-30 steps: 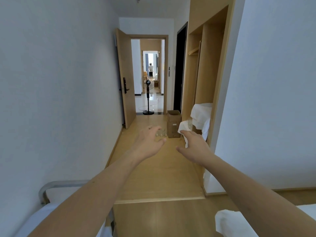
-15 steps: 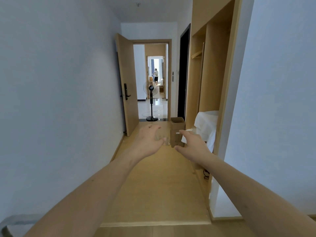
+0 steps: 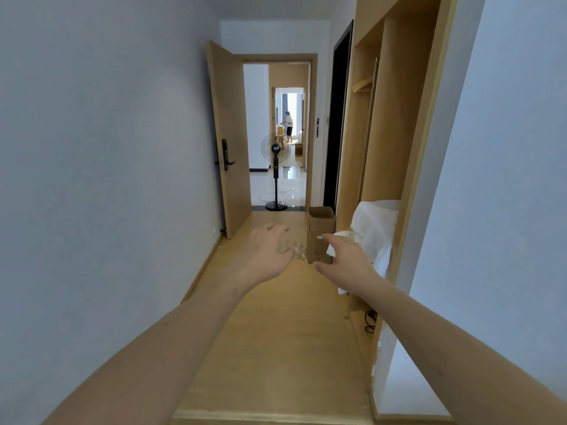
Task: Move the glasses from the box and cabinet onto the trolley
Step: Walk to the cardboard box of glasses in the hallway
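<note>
While a glass [image 3: 290, 248] is gripped by the left hand [image 3: 270, 256], the right hand [image 3: 346, 259], spread and unladen, should be steadied toward the box [image 3: 320, 234].

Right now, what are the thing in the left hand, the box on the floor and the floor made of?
Thing in the left hand: clear glass by the look, since the floor shows through it. Box: plain brown cardboard, matte, top open. Floor: light wood or wood-look laminate, with a soft sheen; which of the two is unclear.
</note>
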The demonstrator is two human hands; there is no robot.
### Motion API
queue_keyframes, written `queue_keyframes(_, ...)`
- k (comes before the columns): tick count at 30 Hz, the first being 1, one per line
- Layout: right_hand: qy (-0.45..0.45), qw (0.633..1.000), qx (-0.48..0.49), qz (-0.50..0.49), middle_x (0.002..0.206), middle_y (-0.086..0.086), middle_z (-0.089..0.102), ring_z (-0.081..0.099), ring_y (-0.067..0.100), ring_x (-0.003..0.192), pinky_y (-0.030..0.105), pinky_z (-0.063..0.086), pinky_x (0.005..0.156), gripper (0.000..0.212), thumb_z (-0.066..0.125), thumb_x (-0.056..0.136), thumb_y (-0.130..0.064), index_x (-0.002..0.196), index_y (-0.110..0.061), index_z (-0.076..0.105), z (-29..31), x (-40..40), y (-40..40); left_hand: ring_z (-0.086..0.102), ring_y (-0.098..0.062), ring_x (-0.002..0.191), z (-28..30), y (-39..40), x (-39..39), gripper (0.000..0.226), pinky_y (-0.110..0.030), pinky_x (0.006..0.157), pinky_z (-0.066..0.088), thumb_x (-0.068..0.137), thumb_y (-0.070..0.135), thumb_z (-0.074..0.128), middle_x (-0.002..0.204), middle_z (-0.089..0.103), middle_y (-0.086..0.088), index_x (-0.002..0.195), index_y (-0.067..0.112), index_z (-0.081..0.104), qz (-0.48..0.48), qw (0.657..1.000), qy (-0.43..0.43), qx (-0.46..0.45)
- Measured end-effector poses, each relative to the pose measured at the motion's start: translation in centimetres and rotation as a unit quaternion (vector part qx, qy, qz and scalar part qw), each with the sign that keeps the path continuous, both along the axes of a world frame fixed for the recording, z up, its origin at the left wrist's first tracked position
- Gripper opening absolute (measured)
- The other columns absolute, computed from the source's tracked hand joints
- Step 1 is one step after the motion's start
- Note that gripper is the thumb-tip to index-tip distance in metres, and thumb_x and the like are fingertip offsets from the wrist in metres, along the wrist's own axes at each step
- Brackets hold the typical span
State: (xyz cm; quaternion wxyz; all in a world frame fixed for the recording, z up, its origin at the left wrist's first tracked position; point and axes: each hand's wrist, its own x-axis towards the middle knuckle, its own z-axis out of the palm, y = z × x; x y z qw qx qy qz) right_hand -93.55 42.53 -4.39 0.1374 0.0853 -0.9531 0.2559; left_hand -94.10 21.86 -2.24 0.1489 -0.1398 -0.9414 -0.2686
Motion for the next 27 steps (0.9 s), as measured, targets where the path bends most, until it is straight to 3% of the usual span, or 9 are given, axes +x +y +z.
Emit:
queue_keyframes(11,0.005,1.000,-0.010,-0.023,0.152,0.002,0.049,0.046,0.026,0.136,0.038,0.042,0.106,0.074,0.070,0.088,-0.046,0.152,-0.024,0.041,-1.0,-12.1,0.3,0.040,-0.021,0.136,-0.4,0.8,-12.0,0.057,-0.033,0.109,0.036,0.097,0.041,0.061,0.149,0.046,-0.002,0.148,0.020,0.046,-0.032,0.999,-0.001,-0.011)
queue_keyframes(16,0.014,0.999,-0.018,-0.026,0.143,0.002,0.057,0.052,0.024,0.127,0.027,0.034,0.089,0.067,0.073,0.084,-0.043,0.145,-0.027,0.049,-0.5,-19.3,-0.9,0.037,-0.020,0.140,0.1,-0.5,-20.1,0.060,-0.034,0.112,0.033,0.097,0.041,0.061,0.153,0.044,-0.003,0.150,0.018,0.044,-0.048,0.999,0.007,-0.008)
queue_keyframes(27,-0.008,0.998,-0.044,-0.043,0.143,-0.001,0.055,0.053,0.023,0.126,0.026,0.034,0.087,0.067,0.071,0.084,-0.048,0.145,-0.031,0.048,-1.8,-33.4,-3.6,0.042,-0.020,0.135,-1.0,-3.4,-34.6,0.058,-0.027,0.104,0.034,0.096,0.043,0.062,0.149,0.047,-0.004,0.148,0.022,0.046,-0.062,0.998,-0.006,-0.010)
